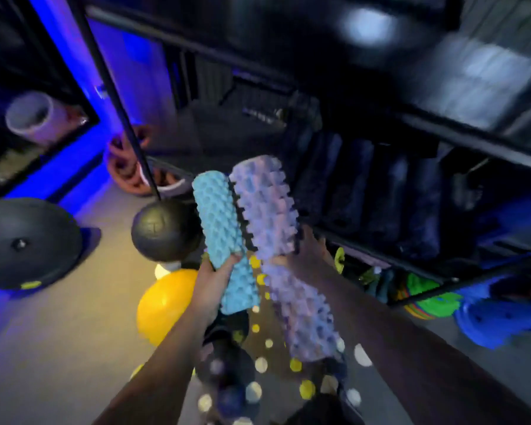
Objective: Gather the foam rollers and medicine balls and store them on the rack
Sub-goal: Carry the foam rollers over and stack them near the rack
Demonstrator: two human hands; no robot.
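1. The person's left hand (216, 282) grips the blue foam roller (219, 222) near its middle, with fingers curled round it.
2. The right hand (307, 256) holds the purple foam roller (269, 207) in the same way. The two rollers are up in the air, side by side and touching, and they point at the rack (472, 142).
3. The step now looks like putting both rollers on a shelf. The shelf ahead is dark and blurry and seems to hold dark rolled things, so the person should find a free gap first.
4. It would be best to put in one roller at a time, lying flat, so it does not roll off. The bumps give a good grip, so no hard squeeze is needed.
5. The black medicine ball (166, 230) and a yellow ball (166, 305) sit on the floor to the left of the left hand. They look like the next things to fetch.
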